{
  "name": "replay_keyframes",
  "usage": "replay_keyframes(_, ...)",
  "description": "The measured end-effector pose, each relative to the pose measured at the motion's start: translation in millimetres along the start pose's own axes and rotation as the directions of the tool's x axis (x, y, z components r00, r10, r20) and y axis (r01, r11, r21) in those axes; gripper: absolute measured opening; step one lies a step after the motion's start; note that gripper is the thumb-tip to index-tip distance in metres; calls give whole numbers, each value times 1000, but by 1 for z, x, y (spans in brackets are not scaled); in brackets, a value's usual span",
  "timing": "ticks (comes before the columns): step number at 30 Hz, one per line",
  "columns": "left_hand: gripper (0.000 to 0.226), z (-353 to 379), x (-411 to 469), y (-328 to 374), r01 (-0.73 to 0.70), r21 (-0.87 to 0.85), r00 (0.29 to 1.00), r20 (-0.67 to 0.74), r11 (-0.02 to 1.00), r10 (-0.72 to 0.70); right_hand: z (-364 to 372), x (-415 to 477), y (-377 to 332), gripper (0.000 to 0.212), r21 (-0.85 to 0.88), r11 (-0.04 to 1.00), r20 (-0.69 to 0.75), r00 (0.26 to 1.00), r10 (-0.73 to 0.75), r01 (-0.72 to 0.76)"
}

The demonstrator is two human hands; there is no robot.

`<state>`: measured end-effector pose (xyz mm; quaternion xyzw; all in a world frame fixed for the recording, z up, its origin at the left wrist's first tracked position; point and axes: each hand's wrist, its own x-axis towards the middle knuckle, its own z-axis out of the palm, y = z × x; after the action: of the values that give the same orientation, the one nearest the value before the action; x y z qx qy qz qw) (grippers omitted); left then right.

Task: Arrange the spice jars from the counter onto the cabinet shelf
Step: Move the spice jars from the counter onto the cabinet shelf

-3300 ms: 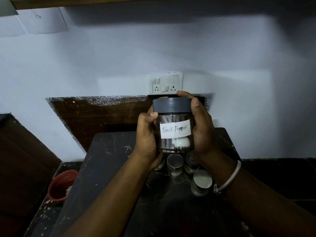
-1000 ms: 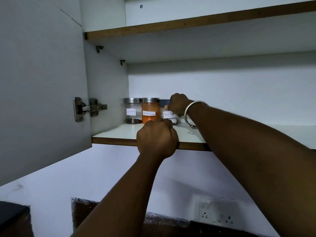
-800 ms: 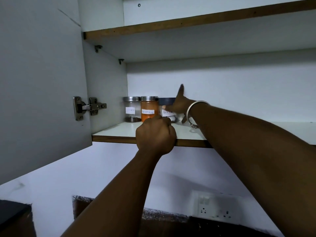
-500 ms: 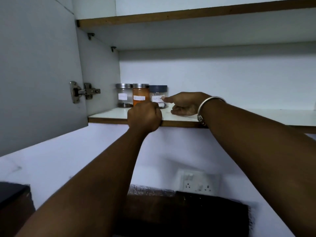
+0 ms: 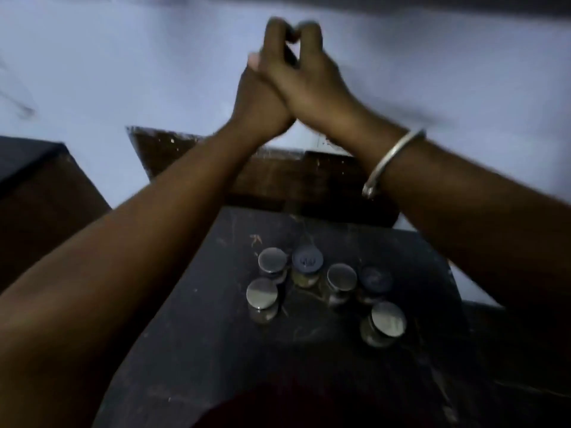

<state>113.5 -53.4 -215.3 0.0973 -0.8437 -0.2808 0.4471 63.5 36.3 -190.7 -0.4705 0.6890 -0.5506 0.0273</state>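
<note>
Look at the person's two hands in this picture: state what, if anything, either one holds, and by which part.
Nothing is held. The left hand and right hand are raised, pressed together and empty, above six spice jars standing untouched on the dark counter.

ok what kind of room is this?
Most likely a home kitchen: a dark stone counter against a painted wall, with six lidded spice jars clustered on it. Both hands, left and right, are raised above them, blurred, holding nothing I can see.
</note>
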Motion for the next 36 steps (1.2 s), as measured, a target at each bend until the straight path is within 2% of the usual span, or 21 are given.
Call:
replay_keyframes(2,39,11,-61,-16,79,54,991,102,995,-84,23,-45,41,58,10,995,15,995,99,-99)
replay_keyframes(4,35,21,-120,-34,186,64,956,220,981,-195,45,-90,81,60,-5,968,92,964,250,-250)
replay_keyframes(7,27,31,-199,-70,315,4,892,341,949,-297,77,-149,132,54,1,910,246,882,402,-415)
replay_keyframes(10,31,42,-261,-101,420,20,829,398,908,-392,103,-185,172,46,51,805,387,755,530,-591)
replay_keyframes(11,35,45,-278,-113,447,76,803,405,891,-437,110,-193,183,41,46,776,403,723,561,-629)
replay_keyframes(13,51,51,-305,-133,489,261,729,402,833,-554,119,-203,199,22,-10,777,360,723,590,-630)
replay_keyframes(15,80,53,-322,-149,522,409,616,426,748,-663,127,-210,215,24,-137,799,308,741,597,-586)
replay_keyframes(17,108,54,-332,-161,539,464,507,487,703,-711,133,-214,227,24,-248,795,335,722,606,-553)
replay_keyframes(19,119,58,-340,-170,561,463,450,525,686,-722,135,-220,236,12,-314,775,402,662,632,-549)
replay_keyframes(21,111,62,-345,-175,593,416,454,534,690,-713,136,-225,239,14,-332,769,447,627,638,-546)
replay_keyframes(24,80,64,-348,-173,588,322,531,539,742,-655,137,-230,240,23,-345,770,439,633,638,-536)
replay_keyframes(26,73,63,-346,-166,580,267,575,536,770,-619,133,-232,236,30,-311,765,432,633,642,-564)
replay_keyframes(28,71,57,-339,-155,632,147,618,497,761,-609,124,-229,230,20,-242,761,406,649,643,-602)
replay_keyframes(29,71,53,-331,-148,671,54,636,472,740,-611,117,-225,228,14,-180,767,382,674,632,-616)
replay_keyframes(31,71,42,-311,-134,737,-131,638,458,663,-619,97,-213,216,26,-56,758,316,709,630,-649)
replay_keyframes(32,68,37,-298,-126,754,-215,636,476,621,-607,85,-206,206,25,27,760,292,732,615,-649)
replay_keyframes(36,59,23,-244,-82,733,-508,679,504,453,-533,42,-184,159,18,293,828,191,878,439,-478)
